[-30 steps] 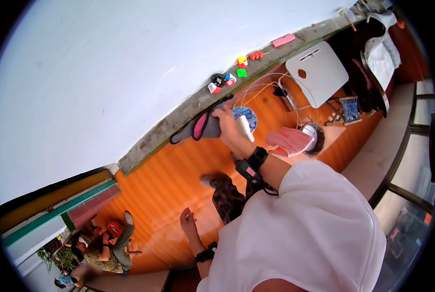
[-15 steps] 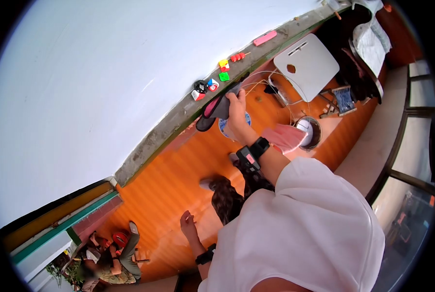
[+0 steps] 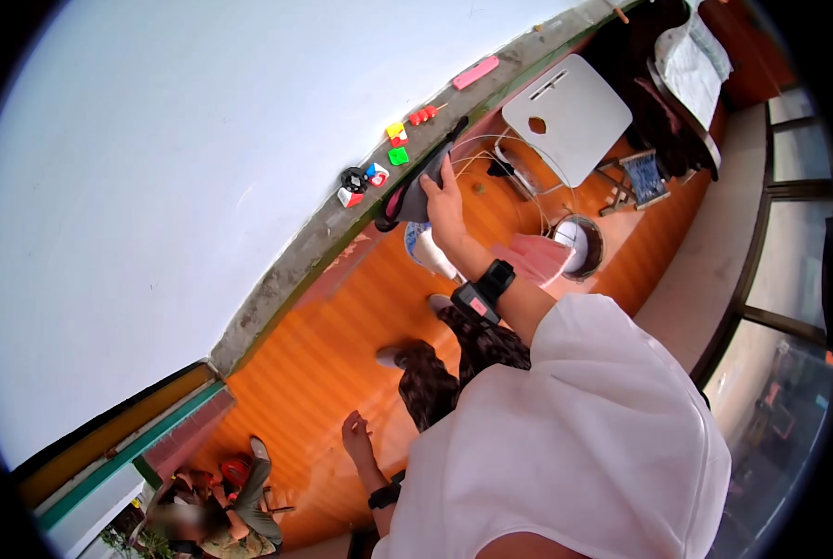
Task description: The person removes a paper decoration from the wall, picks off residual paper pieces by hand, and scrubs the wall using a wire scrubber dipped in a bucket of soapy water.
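Glossy orange flooring [image 3: 295,373] lies beneath your right hand [image 3: 445,207], fingers gripping a grey, black-edged fabric piece [image 3: 415,199], and your nearer left hand [image 3: 357,438], fingers loosely parted.

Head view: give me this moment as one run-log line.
right hand: grip on grey black-edged fabric item | left hand: empty, loosely curled | nearby: rough grey ledge bearing small multicoloured pieces

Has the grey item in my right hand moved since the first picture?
Yes: along the fixed ledge, the grey item has shifted towards the white table.
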Demonstrator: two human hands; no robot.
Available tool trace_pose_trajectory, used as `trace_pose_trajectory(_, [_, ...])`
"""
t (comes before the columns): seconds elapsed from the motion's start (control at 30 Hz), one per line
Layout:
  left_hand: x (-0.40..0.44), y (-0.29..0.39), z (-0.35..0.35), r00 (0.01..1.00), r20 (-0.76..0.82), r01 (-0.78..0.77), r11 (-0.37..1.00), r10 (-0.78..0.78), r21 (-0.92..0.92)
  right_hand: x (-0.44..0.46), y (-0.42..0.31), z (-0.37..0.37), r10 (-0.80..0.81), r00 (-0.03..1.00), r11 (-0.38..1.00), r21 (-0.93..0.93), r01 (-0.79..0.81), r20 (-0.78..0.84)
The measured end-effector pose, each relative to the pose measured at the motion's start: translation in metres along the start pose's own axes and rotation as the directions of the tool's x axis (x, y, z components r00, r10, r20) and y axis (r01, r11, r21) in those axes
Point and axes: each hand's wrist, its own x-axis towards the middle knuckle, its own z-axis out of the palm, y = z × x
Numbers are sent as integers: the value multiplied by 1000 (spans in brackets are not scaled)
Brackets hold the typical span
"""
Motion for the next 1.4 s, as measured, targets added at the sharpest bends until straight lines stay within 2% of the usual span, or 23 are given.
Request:
trace_pose_trajectory(0.1, [-5,1,-9,999,-31,-36,999,37,14,69,-18,-28,-239,969,960,137,245,-62])
trace_pose_trajectory(0.13, [-7,0,-9,999,-33,-20,1000,20,1,88,-22,-40,-148,989,963,226,146,-8])
trace_pose_trajectory(0.23, [-9,-15,-10,999,-37,25,1000,-25,6,84,-9,-33,-153,988,963,217,157,-32])
trace_pose_trajectory(0.3, [-10,-19,0,999,-19,40,999,-40,17,59,29,-15,-178,983,982,59,181,-51])
trace_pose_trajectory(0.37, [-10,-9,8,996,-9,91,996,-91,-1,3,38,18,16,1000,988,152,-14,-12])
trace_pose_trajectory(0.4, [-6,-5,8,997,-4,77,997,-77,1,-20,47,29,15,998,993,119,-22,59])
trace_pose_trajectory(0.5, [1,4,16,999,24,29,998,-30,53,-73,60,63,310,948,949,-79,-305,71])
trace_pose_trajectory(0.53, [1,11,14,1000,14,20,999,-21,42,-68,63,65,294,954,954,-76,-290,60])
trace_pose_trajectory(0.6, [1,11,8,1000,8,-24,999,24,28,-60,65,62,438,896,886,133,-445,77])
trace_pose_trajectory(0.67, [-4,5,2,1000,-10,-7,1000,7,16,-31,15,41,249,968,942,229,-247,18])
trace_pose_trajectory(0.7, [-8,0,-2,999,-38,16,1000,-16,0,0,18,26,251,967,925,305,-228,-37])
trace_pose_trajectory(0.83, [-22,-37,-10,994,-54,99,994,-97,38,112,-13,-38,-132,974,990,-73,120,-182])
trace_pose_trajectory(0.9, [-26,-51,-7,994,-45,97,995,-96,26,122,-28,-49,-148,973,975,-193,112,-180])
trace_pose_trajectory(0.97, [-26,-50,-1,996,-33,81,997,-81,13,114,-8,-44,-296,941,903,-369,220,-164])
trace_pose_trajectory(1.0, [-23,-44,4,998,-13,69,997,-68,38,84,-21,-32,-234,967,847,-510,149,-105])
trace_pose_trajectory(1.03, [-19,-36,9,998,8,56,996,-57,63,53,-18,-18,-226,971,886,-432,169,-83])
trace_pose_trajectory(1.07, [-15,-25,13,999,34,13,996,-16,85,32,-4,-6,-44,994,885,-466,-9,-102])
trace_pose_trajectory(1.17, [-2,16,16,992,79,-111,987,102,113,-33,34,19,202,974,845,-520,-122,100])
trace_pose_trajectory(1.23, [3,34,17,979,90,-194,975,184,111,-64,62,22,223,952,813,-579,-62,211])
trace_pose_trajectory(1.3, [3,43,18,958,95,-278,955,269,107,-85,78,20,258,791,768,-614,181,556])
trace_pose_trajectory(1.33, [2,45,18,958,88,-281,955,272,100,-92,81,15,253,787,768,-611,190,563])
trace_pose_trajectory(1.37, [-2,42,19,954,93,-294,952,286,86,-100,74,6,410,726,845,-530,-73,553])
trace_pose_trajectory(1.4, [-12,39,22,951,97,-300,951,293,71,-112,63,-6,552,620,830,-438,-345,558])
